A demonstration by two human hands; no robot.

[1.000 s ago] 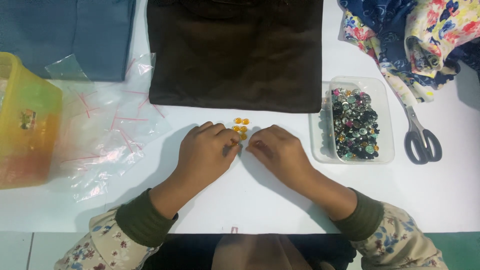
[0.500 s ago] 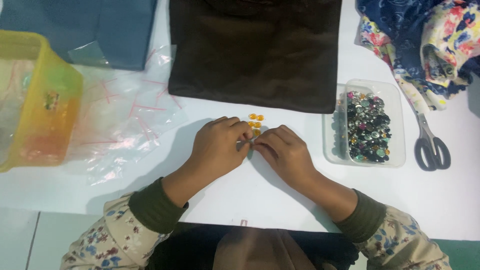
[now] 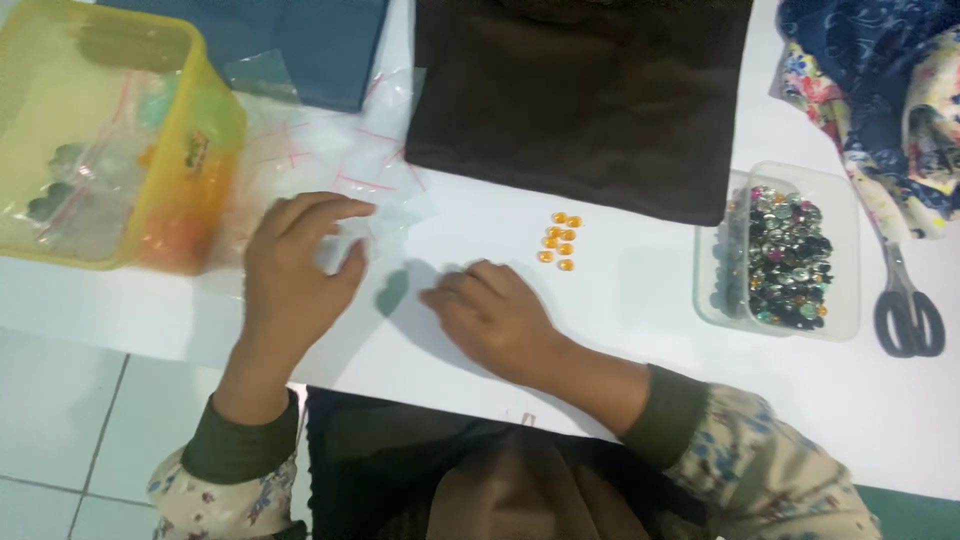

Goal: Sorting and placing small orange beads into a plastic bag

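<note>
Your left hand (image 3: pixel 295 265) has left the orange beads (image 3: pixel 558 241) and now rests fingers spread, gripping nothing, on the clear plastic bags (image 3: pixel 340 180) beside the yellow tub (image 3: pixel 205 160), while your right hand (image 3: pixel 495 315) lies loosely curled and empty on the worktop (image 3: pixel 640 300) just below the beads.

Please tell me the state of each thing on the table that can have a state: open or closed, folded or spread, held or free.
yellow box: open, no lid, small bags inside.
clear tray: open, full of mixed beads.
scissors: closed, lying free.
brown cloth: spread flat.
orange beads: loose cluster, untouched.
plastic bags: flat, empty.
left hand: on the bags.
right hand: resting, empty.
</note>
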